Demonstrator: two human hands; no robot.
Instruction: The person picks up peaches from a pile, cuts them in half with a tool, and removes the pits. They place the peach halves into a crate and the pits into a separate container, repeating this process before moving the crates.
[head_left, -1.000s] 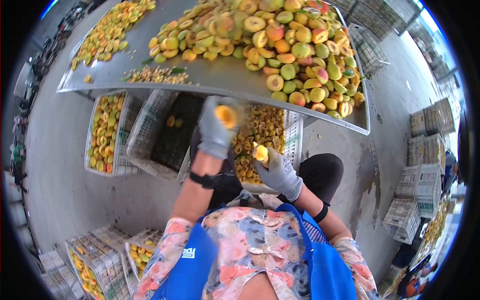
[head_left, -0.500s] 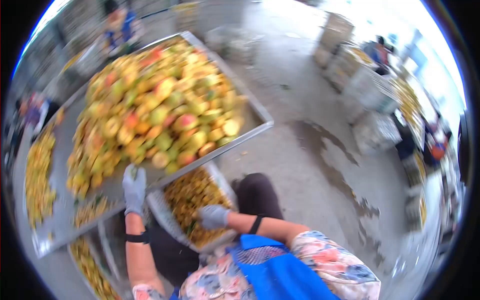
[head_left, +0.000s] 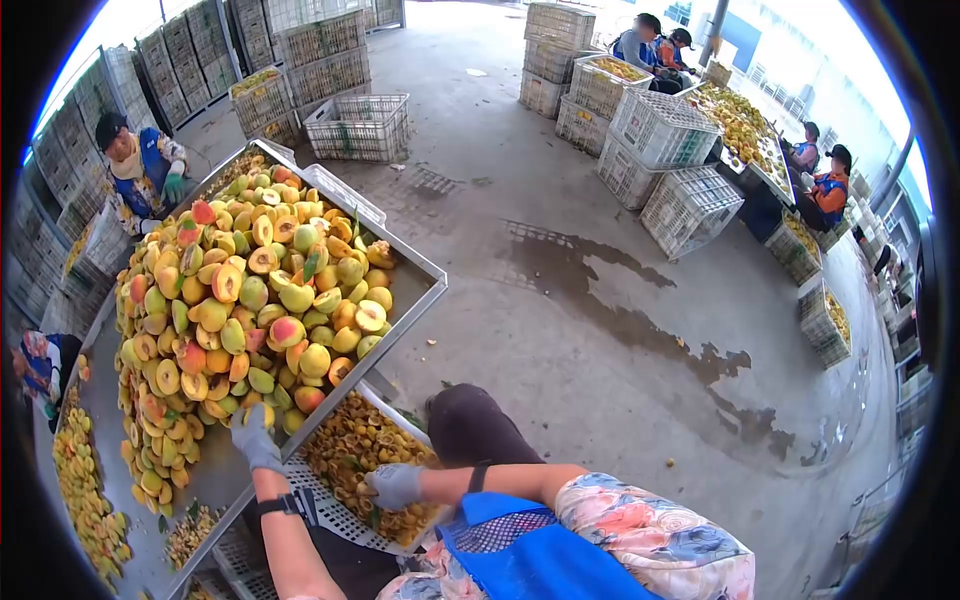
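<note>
My left hand (head_left: pixel 257 440), in a grey glove, is at the near edge of the heaped peaches (head_left: pixel 235 300), many cut in half. Its fingers are curled round what looks like a peach half (head_left: pixel 268 414). My right hand (head_left: pixel 396 486), gloved too, is closed just over a white crate (head_left: pixel 335 525) between my legs. Brownish-yellow fruit pieces (head_left: pixel 350 445) fill that crate. What the right fingers hold, if anything, is hidden. The heap lies on a metal table (head_left: pixel 415 295) with a raised rim.
A co-worker (head_left: pixel 140 170) stands across the table, another person (head_left: pixel 45 365) at far left. Sorted halves (head_left: pixel 85 480) lie along the table's left side. Stacked crates (head_left: pixel 660 130) and other workers are at right. A wet patch (head_left: pixel 620 310) marks the concrete floor.
The view has swung and become sharp. The heap and table appear lower and further left. My left hand stays by the heap's near edge, my right hand over the crate.
</note>
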